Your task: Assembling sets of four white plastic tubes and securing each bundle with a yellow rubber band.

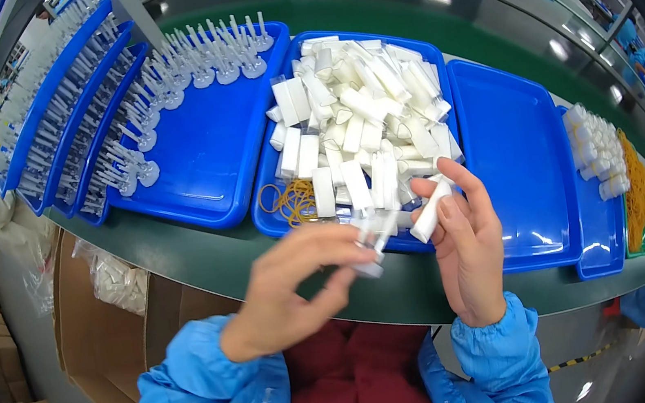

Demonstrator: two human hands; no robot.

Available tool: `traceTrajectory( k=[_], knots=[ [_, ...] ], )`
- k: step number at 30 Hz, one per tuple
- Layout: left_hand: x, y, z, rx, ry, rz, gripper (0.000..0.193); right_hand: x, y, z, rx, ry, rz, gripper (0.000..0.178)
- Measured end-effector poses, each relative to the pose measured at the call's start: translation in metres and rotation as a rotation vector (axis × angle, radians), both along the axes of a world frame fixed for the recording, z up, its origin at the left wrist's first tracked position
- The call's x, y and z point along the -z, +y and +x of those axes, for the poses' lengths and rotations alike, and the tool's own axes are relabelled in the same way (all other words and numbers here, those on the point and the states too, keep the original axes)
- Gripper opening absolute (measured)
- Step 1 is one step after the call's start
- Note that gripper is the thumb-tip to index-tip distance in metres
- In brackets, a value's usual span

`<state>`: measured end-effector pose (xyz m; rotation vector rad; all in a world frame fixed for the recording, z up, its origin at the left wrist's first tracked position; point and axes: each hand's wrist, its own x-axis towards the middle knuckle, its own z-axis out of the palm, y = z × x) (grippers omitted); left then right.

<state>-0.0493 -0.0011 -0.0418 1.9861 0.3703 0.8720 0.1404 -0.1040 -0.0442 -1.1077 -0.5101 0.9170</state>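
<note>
My left hand point(301, 283) pinches a small clear plastic piece point(370, 267) with a thin pale stem, blurred by motion. It resembles the stemmed clear pieces point(228, 70) standing in the left tray. Beside it, my right hand point(467, 243) grips a white tapered roll point(430, 215) between thumb and fingers, tilted down toward the left. Both hands are above the near edge of a blue tray point(259, 220) heaped with white wrapped rolls point(358, 106). Yellow-brown rubber bands point(292, 203) lie in that tray's near left corner.
More blue trays point(53, 99) of stemmed pieces are stacked at left. A bare blue tray point(521, 174) sits to the right, then one with white bundles point(600, 150) and a heap of rubber bands point(634, 191). An open cardboard box point(98, 332) stands below the bench at left.
</note>
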Motion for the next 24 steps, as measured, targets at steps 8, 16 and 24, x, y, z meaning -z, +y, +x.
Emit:
traceTrajectory(
  k=[8,16,24],
  knots=[
    [0.012,-0.038,0.011,0.203,-0.043,-0.47,0.023,0.01,-0.018,0.01,0.119,0.142,-0.029,0.043],
    [0.012,-0.037,0.01,0.225,-0.009,-0.317,0.022,0.009,-0.03,0.013,0.085,0.006,-0.015,0.046],
    [0.016,-0.039,0.011,0.15,-0.006,-0.269,0.023,0.013,-0.03,0.01,0.072,-0.011,-0.026,0.046]
  ],
)
